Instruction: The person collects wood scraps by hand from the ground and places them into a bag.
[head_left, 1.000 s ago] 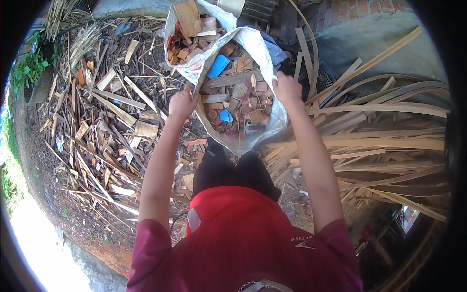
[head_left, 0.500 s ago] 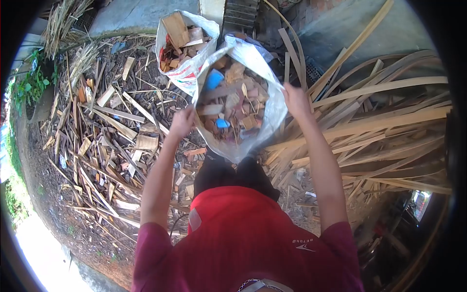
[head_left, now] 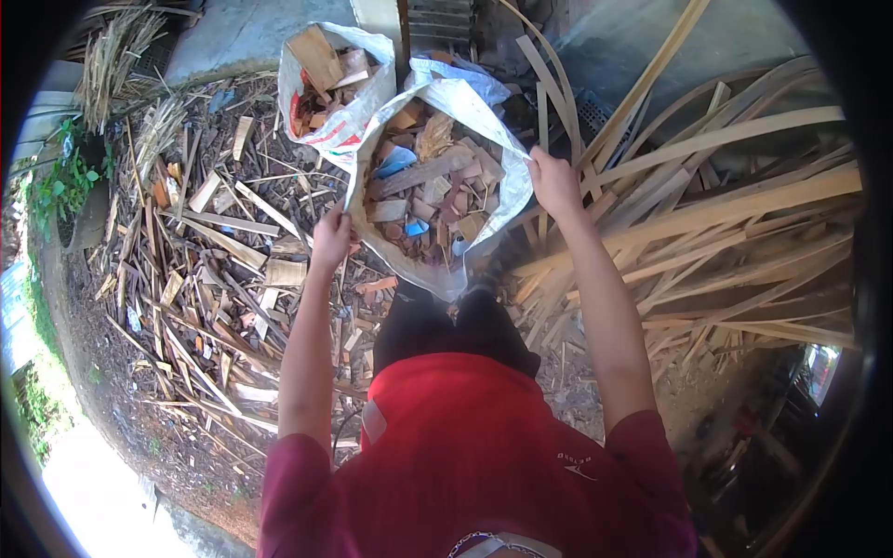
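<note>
A white woven sack (head_left: 507, 219) stands upright in front of my legs with its mouth held wide. Inside it lie wood offcuts (head_left: 433, 177), several reddish or brown, along with blue pieces (head_left: 397, 161) and a tuft of tan fibre (head_left: 435, 137). My left hand (head_left: 332, 238) is closed on the sack's left rim. On the opposite side, my right hand (head_left: 556, 183) pinches the right rim. Just behind, touching it, is a second white sack (head_left: 372, 46) filled with wood blocks (head_left: 316, 58).
Scrap wood (head_left: 223, 270) litters the ground on my left. Long curved wood strips (head_left: 726, 214) are heaped on the right, close to my right arm. A wall (head_left: 651, 46) and a bluish bag (head_left: 465, 79) are at the back. Green plants (head_left: 65, 172) grow at far left.
The view has shifted slightly. Both hands still grip the sack's rim, which is pulled a little wider, and the contents have shifted and show more clearly.
</note>
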A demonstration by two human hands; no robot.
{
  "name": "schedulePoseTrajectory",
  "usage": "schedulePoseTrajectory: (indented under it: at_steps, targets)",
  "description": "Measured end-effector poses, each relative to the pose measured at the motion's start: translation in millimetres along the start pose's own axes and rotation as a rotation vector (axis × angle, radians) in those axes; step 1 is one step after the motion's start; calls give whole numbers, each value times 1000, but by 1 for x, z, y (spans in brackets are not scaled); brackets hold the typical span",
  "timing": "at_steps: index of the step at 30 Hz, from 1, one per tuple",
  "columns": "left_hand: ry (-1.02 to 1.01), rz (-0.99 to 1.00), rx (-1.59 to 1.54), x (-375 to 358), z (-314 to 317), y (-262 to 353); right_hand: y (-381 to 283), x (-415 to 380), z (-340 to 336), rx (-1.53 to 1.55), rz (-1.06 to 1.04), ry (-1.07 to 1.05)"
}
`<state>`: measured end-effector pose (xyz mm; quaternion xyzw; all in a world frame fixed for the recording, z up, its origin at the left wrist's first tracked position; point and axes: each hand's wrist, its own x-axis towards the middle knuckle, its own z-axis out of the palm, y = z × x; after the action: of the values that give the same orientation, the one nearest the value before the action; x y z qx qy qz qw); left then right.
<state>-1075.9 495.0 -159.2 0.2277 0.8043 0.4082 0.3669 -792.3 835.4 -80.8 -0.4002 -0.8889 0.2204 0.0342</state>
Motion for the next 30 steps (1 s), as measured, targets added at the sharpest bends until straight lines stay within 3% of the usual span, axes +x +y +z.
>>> schedulePoseTrajectory:
  at_steps: [4, 5, 7, 11, 13, 18, 30]
  targets:
    - [45, 216, 341, -2, 20, 4, -2, -14, 2, 1, -47, -3]
    - [-23, 71, 297, -16, 22, 23, 0, -25, 7, 5, -43, -31]
    - [-20, 106, 294, -32, 30, 13, 0, -54, 17, 8, -9, -36]
    - [-124, -20, 50, -60, 31, 28, -12, -95, 37, 40, 81, 18]
    - [-43, 182, 160, -58, 38, 4, -18, -101, 45, 66, 97, 34]
    - [-113, 112, 165, -40, 22, 2, -44, -87, 48, 32, 194, 31]
    - [-309, 162, 185, 25, -8, 13, -70, -37, 72, 123, 339, 81]
